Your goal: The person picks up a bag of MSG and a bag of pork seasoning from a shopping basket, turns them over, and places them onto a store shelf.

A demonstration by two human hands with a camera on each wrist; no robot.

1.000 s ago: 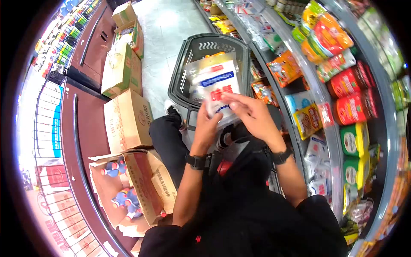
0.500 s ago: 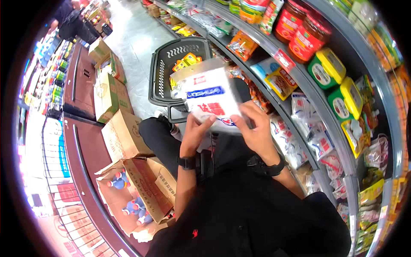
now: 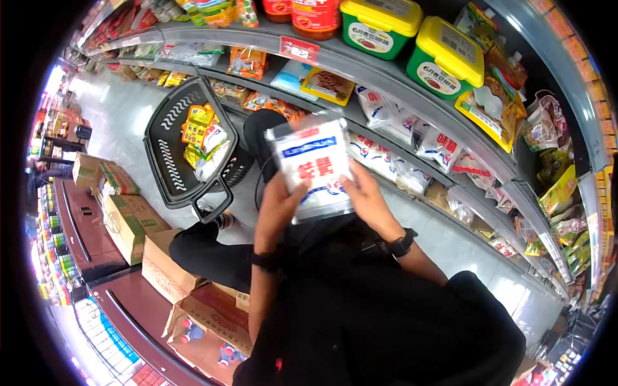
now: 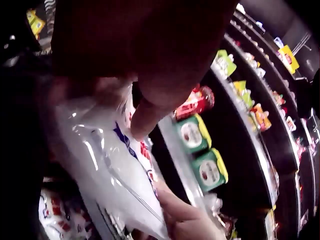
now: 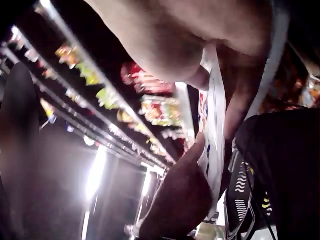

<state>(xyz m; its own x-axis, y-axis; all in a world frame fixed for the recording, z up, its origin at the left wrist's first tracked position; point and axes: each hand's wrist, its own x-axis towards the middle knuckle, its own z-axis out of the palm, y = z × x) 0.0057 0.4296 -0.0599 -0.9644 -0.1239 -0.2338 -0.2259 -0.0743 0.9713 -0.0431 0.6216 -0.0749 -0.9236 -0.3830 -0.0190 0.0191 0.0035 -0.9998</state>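
Two hands grip one clear-edged white plastic pouch (image 3: pixel 315 164), printed with a blue band and large red characters, held up in front of the person's lap. The left hand (image 3: pixel 279 204) pinches its lower left corner and the right hand (image 3: pixel 371 204) its lower right, thumbs on the printed face. Half a second ago the pouch was in the same two-handed hold, but the view has since swung toward the shelves: the black shopping basket (image 3: pixel 174 145), upper middle then, now lies farther left, showing more of the yellow packets (image 3: pixel 199 125) inside. Similar white bags (image 3: pixel 442 147) sit on the shelf to the right, below two green tubs with yellow lids (image 3: pixel 446 59). At the top edge a red-labelled jar (image 3: pixel 315 18) is cut off. The cardboard carton (image 3: pixel 215 315) at lower left is partly covered by the person's arm and black shirt (image 3: pixel 380 309). Most fingers are hidden behind the pouch; its smaller print is unreadable, and the right wrist view shows it nearly edge-on.
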